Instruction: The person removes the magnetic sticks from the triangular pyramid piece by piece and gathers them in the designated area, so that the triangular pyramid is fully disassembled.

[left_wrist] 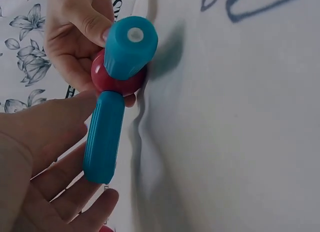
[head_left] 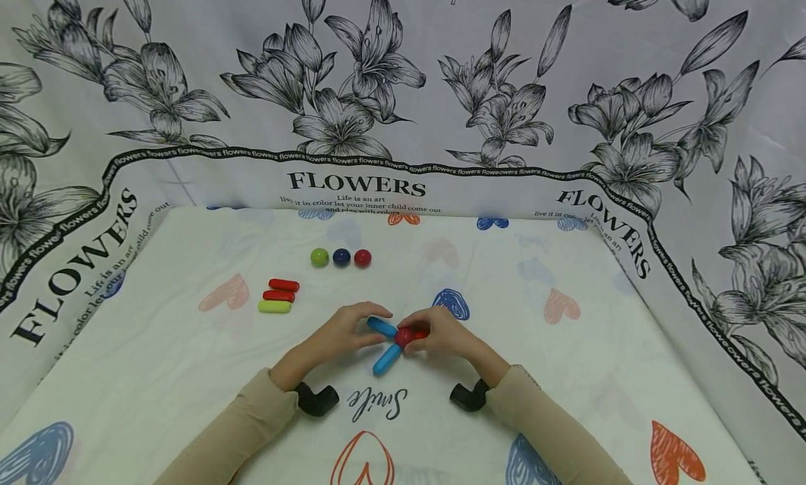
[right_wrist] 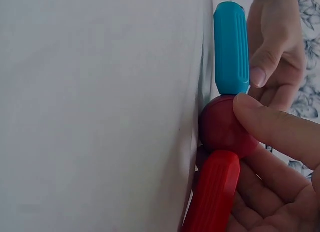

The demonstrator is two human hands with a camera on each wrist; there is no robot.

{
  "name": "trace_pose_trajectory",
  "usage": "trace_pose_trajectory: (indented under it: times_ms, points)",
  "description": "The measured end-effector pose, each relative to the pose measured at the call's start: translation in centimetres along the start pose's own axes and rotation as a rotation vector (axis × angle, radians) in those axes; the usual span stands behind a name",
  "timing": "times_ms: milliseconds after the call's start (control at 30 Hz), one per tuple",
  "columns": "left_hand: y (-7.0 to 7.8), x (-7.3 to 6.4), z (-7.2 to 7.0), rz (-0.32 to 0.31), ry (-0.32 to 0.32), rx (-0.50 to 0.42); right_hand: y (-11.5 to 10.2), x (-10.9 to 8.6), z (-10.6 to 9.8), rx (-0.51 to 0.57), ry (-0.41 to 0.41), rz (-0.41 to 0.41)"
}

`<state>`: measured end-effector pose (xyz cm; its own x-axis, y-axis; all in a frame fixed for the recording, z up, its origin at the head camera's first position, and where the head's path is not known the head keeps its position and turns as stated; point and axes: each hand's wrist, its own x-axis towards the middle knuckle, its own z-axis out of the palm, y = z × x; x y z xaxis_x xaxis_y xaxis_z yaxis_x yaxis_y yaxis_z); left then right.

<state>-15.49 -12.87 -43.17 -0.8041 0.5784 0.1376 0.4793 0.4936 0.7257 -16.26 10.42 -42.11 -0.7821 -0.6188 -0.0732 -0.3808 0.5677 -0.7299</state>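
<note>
The right grip (head_left: 446,333) pinched a red ball (head_left: 404,338); the left grip (head_left: 343,329), fingers parted and empty, flanked its attached blue rod (head_left: 381,326).

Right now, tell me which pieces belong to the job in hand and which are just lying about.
In the job:
red ball, pinched by the right hand
two blue sticks and one red stick, ends at that ball

Lying about, perhaps spare parts:
green ball, dark blue ball, second red ball, in a row
two loose red sticks, yellow-green stick
</note>
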Motion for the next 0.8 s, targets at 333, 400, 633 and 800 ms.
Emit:
trace_pose_trajectory:
  times_ms: [333, 400, 633, 800]
  points:
    - [-0.34, 0.79, 0.35, 0.003, -0.109, -0.007, -0.17, -0.04, -0.09, 0.015, -0.026, 0.016]
    - [-0.47, 0.87, 0.42, 0.007, -0.107, -0.006, -0.26, -0.05, -0.14, 0.0, -0.029, 0.022]
    - [-0.76, 1.03, 0.53, -0.001, -0.098, -0.003, -0.29, 0.09, -0.34, -0.015, -0.045, 0.02]
    - [-0.74, 1.03, 0.54, -0.018, -0.098, -0.006, -0.17, 0.23, -0.37, -0.022, -0.055, 0.032]
